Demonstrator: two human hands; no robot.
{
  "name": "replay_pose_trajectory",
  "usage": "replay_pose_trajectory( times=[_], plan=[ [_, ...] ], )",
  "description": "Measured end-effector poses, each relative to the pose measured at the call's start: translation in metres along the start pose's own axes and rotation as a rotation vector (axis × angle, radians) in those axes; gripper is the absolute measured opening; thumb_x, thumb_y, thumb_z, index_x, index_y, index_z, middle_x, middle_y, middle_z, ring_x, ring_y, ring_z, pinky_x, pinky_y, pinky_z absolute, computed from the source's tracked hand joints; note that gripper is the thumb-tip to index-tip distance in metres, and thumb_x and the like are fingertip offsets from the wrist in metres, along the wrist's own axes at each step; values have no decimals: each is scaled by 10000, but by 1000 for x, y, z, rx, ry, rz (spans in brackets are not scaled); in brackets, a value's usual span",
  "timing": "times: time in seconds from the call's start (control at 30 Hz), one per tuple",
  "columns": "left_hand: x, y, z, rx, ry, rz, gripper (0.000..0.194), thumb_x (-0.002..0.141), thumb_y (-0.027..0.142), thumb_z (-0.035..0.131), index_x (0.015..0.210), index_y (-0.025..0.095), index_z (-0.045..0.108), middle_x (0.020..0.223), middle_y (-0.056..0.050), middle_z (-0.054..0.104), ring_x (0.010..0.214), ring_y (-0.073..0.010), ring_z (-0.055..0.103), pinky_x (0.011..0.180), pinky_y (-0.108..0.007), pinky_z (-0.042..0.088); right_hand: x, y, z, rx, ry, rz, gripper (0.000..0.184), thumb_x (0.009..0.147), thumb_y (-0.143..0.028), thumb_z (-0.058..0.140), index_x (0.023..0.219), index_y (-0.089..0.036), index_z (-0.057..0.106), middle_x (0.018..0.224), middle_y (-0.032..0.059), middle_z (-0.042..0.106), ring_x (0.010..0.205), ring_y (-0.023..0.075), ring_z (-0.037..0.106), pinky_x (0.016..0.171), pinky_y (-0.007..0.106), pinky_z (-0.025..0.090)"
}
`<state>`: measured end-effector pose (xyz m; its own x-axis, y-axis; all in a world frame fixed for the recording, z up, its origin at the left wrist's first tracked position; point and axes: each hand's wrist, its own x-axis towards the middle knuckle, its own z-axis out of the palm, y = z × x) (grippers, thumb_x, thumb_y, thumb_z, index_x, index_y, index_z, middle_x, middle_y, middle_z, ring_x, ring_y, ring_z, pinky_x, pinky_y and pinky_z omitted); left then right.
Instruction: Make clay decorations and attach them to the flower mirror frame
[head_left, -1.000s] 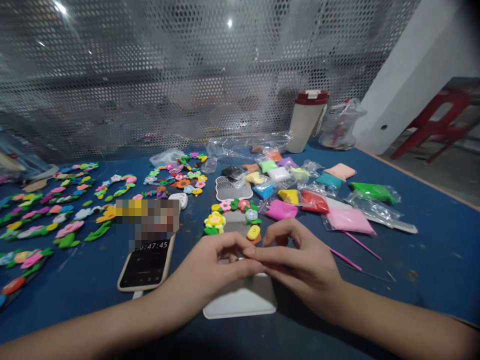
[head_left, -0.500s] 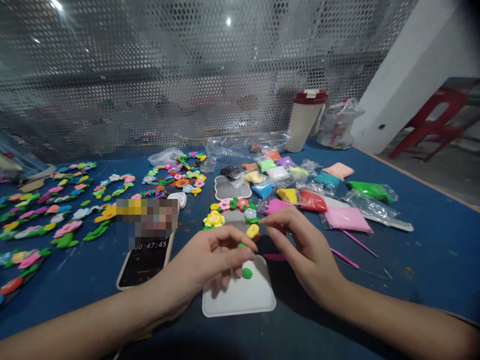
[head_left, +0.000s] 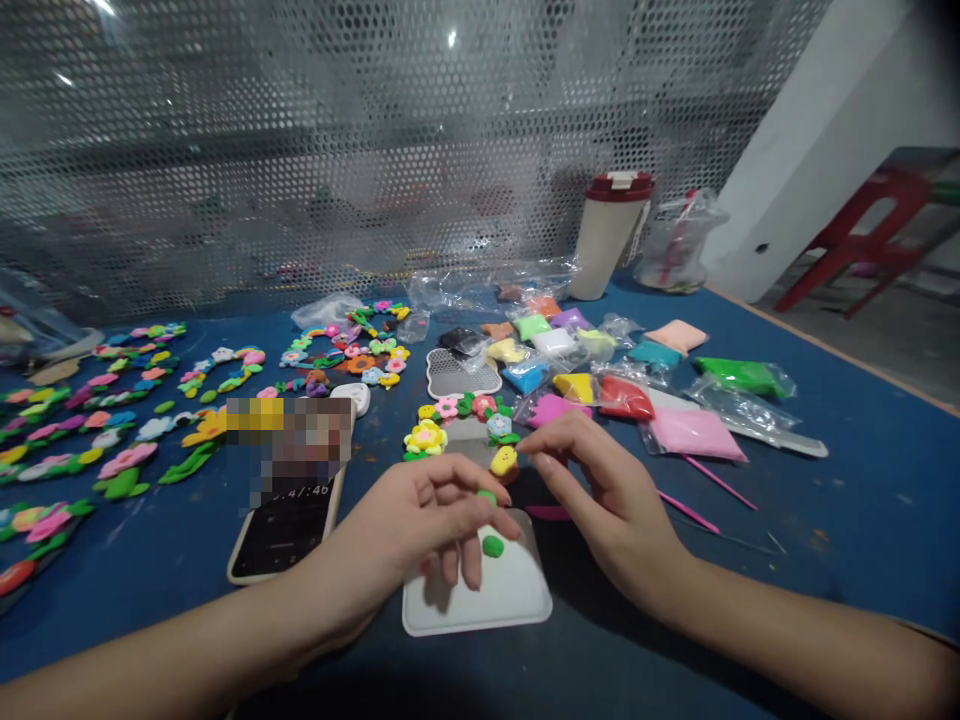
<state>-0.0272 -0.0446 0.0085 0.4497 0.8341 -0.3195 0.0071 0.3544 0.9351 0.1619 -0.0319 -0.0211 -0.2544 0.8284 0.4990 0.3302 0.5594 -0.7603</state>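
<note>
My left hand hovers over a white rounded board, thumb and index finger closed around a small green clay piece that they partly hide. Another green clay blob shows just below those fingers, against the board. Beyond it, clay flowers and leaves ring a grey panel, among them a yellow flower and a blue flower. A yellow oval clay piece with small dark marks lies at its right corner. Close beside that piece, my right hand has its fingers curved and slightly apart, with nothing visible between them.
Bagged clay in many colours, including a pink pack, lies behind my right hand. Pink-handled tools lie on the right. A phone and several clay-flower pieces occupy the left. A lidded cup stands at the back.
My left hand's lower fingers have stretched down a little and its thumb has shifted slightly right. My right hand stays almost still beside the yellow piece.
</note>
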Motion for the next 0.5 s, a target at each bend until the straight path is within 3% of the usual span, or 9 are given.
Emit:
replay_pose_trajectory(
  times=[0.07,0.3,0.5],
  plan=[
    [0,0,0,-13,-9,13,308,842,431,580,772,132,571,653,-10,660,348,-14,457,386,-130,310,0,1,0,7,-12,-7,121,911,-166,452,897,-216,560,856,26,599,796,156,564,701,287,440],
    [-1,1,0,24,26,4,179,739,297,702,810,143,644,489,44,556,420,-73,502,400,-145,380,-2,1,0,6,-38,-11,128,906,-153,452,905,-214,564,864,28,586,811,160,559,722,309,441],
    [-3,3,3,35,-27,49,238,738,369,697,711,138,646,432,47,526,374,-60,464,408,-152,332,-3,1,0,-7,-61,-69,134,904,-144,446,912,-207,564,856,39,574,807,162,551,702,309,451]
  ],
)
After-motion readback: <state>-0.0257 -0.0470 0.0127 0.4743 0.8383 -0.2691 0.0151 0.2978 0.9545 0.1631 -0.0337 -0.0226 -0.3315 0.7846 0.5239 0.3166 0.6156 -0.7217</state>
